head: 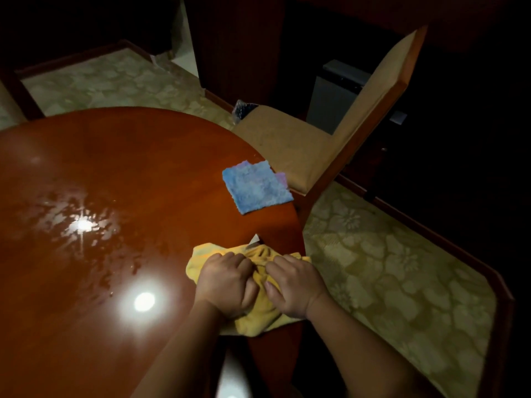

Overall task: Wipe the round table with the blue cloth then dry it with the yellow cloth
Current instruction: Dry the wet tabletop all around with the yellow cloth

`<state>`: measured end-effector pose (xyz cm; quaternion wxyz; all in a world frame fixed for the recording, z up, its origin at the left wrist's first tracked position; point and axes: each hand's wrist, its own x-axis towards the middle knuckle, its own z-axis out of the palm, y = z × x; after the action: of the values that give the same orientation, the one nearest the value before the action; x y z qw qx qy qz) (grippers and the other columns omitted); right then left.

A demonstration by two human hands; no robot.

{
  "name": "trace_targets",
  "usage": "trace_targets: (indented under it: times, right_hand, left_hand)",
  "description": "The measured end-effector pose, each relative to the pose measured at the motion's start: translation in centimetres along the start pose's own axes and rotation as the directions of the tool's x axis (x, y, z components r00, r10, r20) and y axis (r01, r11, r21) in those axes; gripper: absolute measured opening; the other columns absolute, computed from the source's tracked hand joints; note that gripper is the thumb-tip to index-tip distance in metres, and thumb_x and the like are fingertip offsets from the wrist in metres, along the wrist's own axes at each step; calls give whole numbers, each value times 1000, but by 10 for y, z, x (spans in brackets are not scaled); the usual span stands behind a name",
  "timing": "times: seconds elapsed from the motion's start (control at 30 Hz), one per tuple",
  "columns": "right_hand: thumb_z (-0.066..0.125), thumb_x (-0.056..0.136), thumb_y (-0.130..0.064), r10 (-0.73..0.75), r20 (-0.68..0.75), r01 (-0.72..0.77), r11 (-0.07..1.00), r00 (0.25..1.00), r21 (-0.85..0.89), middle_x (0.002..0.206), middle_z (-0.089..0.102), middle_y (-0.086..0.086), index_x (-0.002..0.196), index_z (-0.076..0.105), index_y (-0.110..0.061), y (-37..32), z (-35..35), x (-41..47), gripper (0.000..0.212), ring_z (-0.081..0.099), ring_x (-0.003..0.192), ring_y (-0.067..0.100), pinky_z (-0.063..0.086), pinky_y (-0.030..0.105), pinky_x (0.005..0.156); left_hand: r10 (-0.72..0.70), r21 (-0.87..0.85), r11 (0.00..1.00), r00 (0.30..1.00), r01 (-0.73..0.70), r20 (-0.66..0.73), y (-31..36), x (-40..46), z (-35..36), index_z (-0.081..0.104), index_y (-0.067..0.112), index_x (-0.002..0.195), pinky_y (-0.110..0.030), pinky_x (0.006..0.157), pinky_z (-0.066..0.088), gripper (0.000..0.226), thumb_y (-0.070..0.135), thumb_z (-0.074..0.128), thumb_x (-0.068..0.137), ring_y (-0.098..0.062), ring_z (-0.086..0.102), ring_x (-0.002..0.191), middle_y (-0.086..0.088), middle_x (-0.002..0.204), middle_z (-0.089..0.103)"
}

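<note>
Round table (100, 168): both hands' grip bunches yellow cloth (258, 311); blue cloth (257, 186) beyond.

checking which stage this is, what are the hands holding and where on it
Both hands grip the yellow cloth, bunched at its middle: left hand, right hand. The blue cloth lies unheld.

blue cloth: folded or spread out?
Folded. The blue cloth lies flat as a neat square near the round table edge, a second layer's corner peeking out at its right.
</note>
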<state>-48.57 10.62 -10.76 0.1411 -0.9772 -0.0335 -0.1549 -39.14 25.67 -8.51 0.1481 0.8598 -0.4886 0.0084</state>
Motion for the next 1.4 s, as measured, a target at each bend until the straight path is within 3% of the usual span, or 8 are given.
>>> trace_targets:
  times: [0.33, 0.67, 1.0, 1.17, 1.4]
  right_hand:
    - [46, 82, -37, -40, -25, 39, 999, 999, -17, 76, 55, 6, 82, 53, -16, 47, 7, 48, 22, 54, 68, 26, 43, 33, 50]
    - [43, 79, -41, 88, -13, -89, 992, 996, -92, 75, 57, 5, 79, 60, -13, 4, -1, 13, 33, 57, 66, 27, 46, 31, 53]
    - [44, 80, -42, 115, 14, -114, 991, 993, -72, 75, 56, 1, 85, 48, -19, -55, -8, -51, 23, 56, 66, 22, 43, 27, 49]
    - [43, 83, -40, 42, 45, -41, 999, 998, -28, 80, 58, 2, 94, 49, -20, -39, -2, -41, 23, 58, 69, 23, 46, 29, 52]
    - [43, 83, -39, 6, 22, -5, 999, 1000, -33, 78, 58, 4, 91, 58, -15, -6, 0, -8, 29, 58, 67, 24, 45, 29, 50]
  left_hand:
    - [-96, 36, 995, 994, 97, -43, -15, 52, 8, 55, 12, 58, -31, 49, 35, 24, 31, 44, 68, -29, 50, 50, -6, 56, 51]
    - [-156, 53, 986, 988, 157, -23, 12, 7, -2, 48, 12, 55, -27, 50, 24, 25, 31, 41, 70, -26, 45, 44, -3, 51, 48]
    - [-100, 16, 995, 995, 100, 22, 39, -69, -11, 50, 14, 55, -27, 48, 24, 27, 34, 42, 71, -22, 43, 42, -1, 50, 46]
    - [-64, -3, 998, 998, 64, -14, 29, -59, -4, 55, 13, 58, -27, 47, 30, 28, 33, 43, 71, -24, 46, 45, -3, 54, 50]
    - [-16, -9, 1000, 999, 16, -41, 7, -17, 3, 57, 12, 61, -29, 50, 34, 27, 32, 44, 71, -26, 50, 49, -5, 57, 54]
